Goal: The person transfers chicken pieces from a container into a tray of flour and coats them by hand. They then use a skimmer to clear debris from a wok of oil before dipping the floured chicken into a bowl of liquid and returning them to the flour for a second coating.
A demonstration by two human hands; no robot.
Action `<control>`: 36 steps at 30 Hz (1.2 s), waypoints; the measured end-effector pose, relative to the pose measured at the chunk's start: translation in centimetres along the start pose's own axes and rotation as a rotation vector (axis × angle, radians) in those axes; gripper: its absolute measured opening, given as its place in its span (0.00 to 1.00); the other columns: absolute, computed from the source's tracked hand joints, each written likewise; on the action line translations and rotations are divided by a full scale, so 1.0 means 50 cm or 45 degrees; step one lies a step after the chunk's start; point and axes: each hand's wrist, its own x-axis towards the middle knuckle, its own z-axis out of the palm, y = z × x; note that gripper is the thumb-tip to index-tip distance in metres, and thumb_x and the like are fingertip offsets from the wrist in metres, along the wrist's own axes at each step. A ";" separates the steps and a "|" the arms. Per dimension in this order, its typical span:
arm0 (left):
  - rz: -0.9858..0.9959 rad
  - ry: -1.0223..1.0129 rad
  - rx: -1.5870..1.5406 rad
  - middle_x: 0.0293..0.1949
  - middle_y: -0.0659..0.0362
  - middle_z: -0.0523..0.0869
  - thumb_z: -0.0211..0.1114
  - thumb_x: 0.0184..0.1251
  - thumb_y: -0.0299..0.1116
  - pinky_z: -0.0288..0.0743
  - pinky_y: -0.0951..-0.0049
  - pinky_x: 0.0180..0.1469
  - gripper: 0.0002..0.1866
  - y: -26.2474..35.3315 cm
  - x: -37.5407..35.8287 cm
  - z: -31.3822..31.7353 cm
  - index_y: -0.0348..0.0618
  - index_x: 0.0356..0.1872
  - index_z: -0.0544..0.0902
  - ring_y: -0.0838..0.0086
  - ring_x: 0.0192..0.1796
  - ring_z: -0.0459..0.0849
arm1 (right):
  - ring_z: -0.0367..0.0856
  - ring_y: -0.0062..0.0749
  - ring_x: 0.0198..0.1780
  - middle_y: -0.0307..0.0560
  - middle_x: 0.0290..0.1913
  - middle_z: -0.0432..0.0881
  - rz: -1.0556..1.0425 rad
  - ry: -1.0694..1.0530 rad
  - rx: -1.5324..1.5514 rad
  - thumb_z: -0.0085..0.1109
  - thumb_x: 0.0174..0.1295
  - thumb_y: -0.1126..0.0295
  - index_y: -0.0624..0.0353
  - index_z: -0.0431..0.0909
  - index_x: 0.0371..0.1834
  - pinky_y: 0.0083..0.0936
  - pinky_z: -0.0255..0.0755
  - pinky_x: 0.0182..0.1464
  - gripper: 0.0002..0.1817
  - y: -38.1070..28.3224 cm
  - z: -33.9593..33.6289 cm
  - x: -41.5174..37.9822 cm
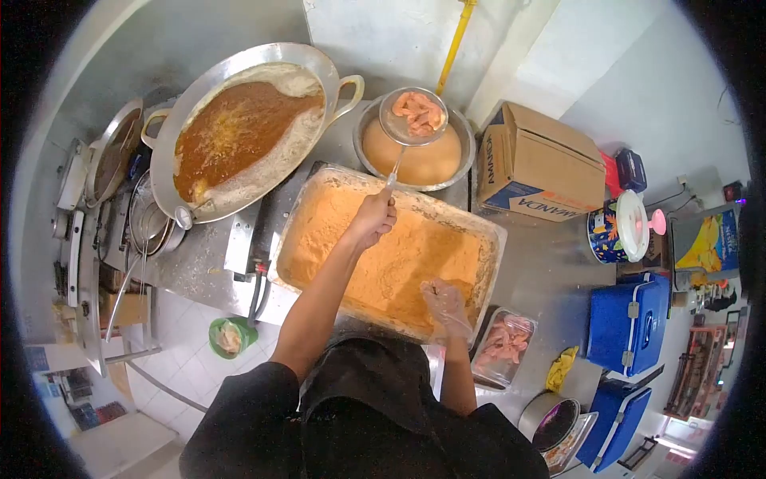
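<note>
My left hand (373, 219) is closed around the handle of a strainer (396, 164). Its round mesh basket holds several pieces of raw pink meat (418, 113) above a metal bowl (467, 152) of orange-brown liquid (411, 160). Below my hand lies a large rectangular tray (495, 255) filled with orange breading flour (359, 271). Over the right part of this tray is my right hand (447, 307) in a clear plastic glove. Its fingers are curled in, and anything inside them is hidden.
At left stands a wide wok (247, 203) of bubbling brown oil (231, 136). A cardboard box (542, 160) sits beyond the tray. To the right are a clear container of raw meat (504, 347), a yellow cloth (562, 367) and a blue cooler (630, 323). A green bin (233, 338) stands on the floor.
</note>
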 end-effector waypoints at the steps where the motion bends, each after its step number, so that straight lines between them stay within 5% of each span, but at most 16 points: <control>1: 0.004 0.006 -0.002 0.17 0.71 0.60 0.47 0.73 0.43 0.44 0.84 0.12 0.15 0.006 -0.004 -0.002 0.47 0.27 0.65 0.87 0.15 0.54 | 0.73 0.37 0.23 0.57 0.21 0.73 -0.006 -0.005 0.000 0.58 0.58 0.57 0.62 0.76 0.29 0.35 0.66 0.28 0.16 -0.007 -0.002 0.000; 7: -0.077 -0.015 -0.029 0.17 0.72 0.59 0.47 0.74 0.45 0.43 0.84 0.12 0.16 -0.015 -0.007 -0.025 0.48 0.27 0.66 0.88 0.15 0.54 | 0.71 0.34 0.23 0.54 0.20 0.71 0.000 -0.089 -0.004 0.56 0.59 0.57 0.62 0.77 0.30 0.33 0.66 0.29 0.17 -0.015 -0.003 0.016; 9: -0.093 -0.004 -0.026 0.17 0.72 0.59 0.48 0.74 0.47 0.43 0.85 0.12 0.17 -0.025 -0.018 -0.034 0.49 0.26 0.66 0.88 0.15 0.54 | 0.79 0.59 0.30 0.65 0.27 0.77 -0.029 -0.051 -0.048 0.51 0.60 0.61 0.61 0.77 0.29 0.45 0.71 0.31 0.14 -0.020 -0.006 0.013; 18: -0.028 -0.013 0.209 0.16 0.72 0.58 0.46 0.75 0.50 0.47 0.82 0.14 0.19 -0.074 -0.248 -0.162 0.50 0.26 0.64 0.86 0.14 0.54 | 0.78 0.56 0.25 0.64 0.24 0.76 -0.150 -0.059 -0.075 0.55 0.59 0.61 0.61 0.78 0.28 0.44 0.69 0.27 0.14 0.031 -0.009 0.026; 21: -0.034 0.154 0.587 0.12 0.64 0.65 0.47 0.75 0.45 0.55 0.74 0.13 0.17 -0.095 -0.348 -0.197 0.46 0.27 0.67 0.76 0.11 0.65 | 0.79 0.56 0.26 0.63 0.25 0.78 -0.013 -0.040 -0.102 0.55 0.59 0.60 0.61 0.79 0.29 0.43 0.70 0.28 0.14 0.017 -0.026 0.030; 23: 0.549 0.296 1.546 0.12 0.50 0.74 0.49 0.74 0.39 0.64 0.63 0.16 0.14 -0.137 -0.387 -0.228 0.40 0.30 0.69 0.58 0.16 0.77 | 0.80 0.56 0.28 0.63 0.26 0.79 -0.034 -0.022 -0.152 0.55 0.59 0.59 0.61 0.79 0.29 0.43 0.71 0.29 0.15 0.028 -0.033 0.042; 24: 0.500 0.312 1.748 0.17 0.39 0.77 0.51 0.72 0.35 0.69 0.52 0.21 0.13 -0.129 -0.418 -0.217 0.35 0.31 0.69 0.45 0.23 0.79 | 0.80 0.57 0.29 0.62 0.26 0.80 -0.064 0.012 -0.200 0.56 0.59 0.58 0.61 0.80 0.30 0.43 0.72 0.30 0.15 0.033 -0.036 0.045; 27: 0.417 0.328 1.902 0.16 0.40 0.76 0.52 0.71 0.35 0.69 0.50 0.22 0.13 -0.167 -0.457 -0.245 0.33 0.31 0.67 0.41 0.21 0.77 | 0.81 0.57 0.32 0.62 0.27 0.80 0.048 0.009 -0.298 0.57 0.58 0.57 0.60 0.80 0.32 0.43 0.74 0.34 0.16 0.026 -0.055 0.048; 32: 0.406 0.299 1.794 0.16 0.41 0.77 0.52 0.71 0.35 0.70 0.51 0.22 0.12 -0.181 -0.474 -0.269 0.37 0.31 0.68 0.45 0.21 0.78 | 0.81 0.58 0.32 0.64 0.27 0.80 0.028 0.099 -0.256 0.58 0.57 0.55 0.59 0.81 0.31 0.45 0.73 0.34 0.16 0.065 -0.052 0.036; 35: 0.553 0.320 1.854 0.15 0.48 0.77 0.51 0.73 0.40 0.69 0.59 0.19 0.16 -0.178 -0.467 -0.288 0.38 0.28 0.69 0.58 0.16 0.78 | 0.80 0.58 0.31 0.64 0.26 0.78 0.070 0.083 -0.269 0.58 0.57 0.55 0.59 0.79 0.29 0.46 0.72 0.32 0.16 0.047 -0.057 0.019; 36: 0.281 0.322 1.456 0.13 0.53 0.75 0.49 0.74 0.42 0.66 0.65 0.17 0.18 -0.158 -0.466 -0.280 0.39 0.27 0.69 0.66 0.15 0.75 | 0.80 0.59 0.30 0.64 0.25 0.78 0.089 0.052 -0.298 0.58 0.57 0.55 0.59 0.79 0.28 0.47 0.71 0.32 0.17 0.037 -0.057 0.014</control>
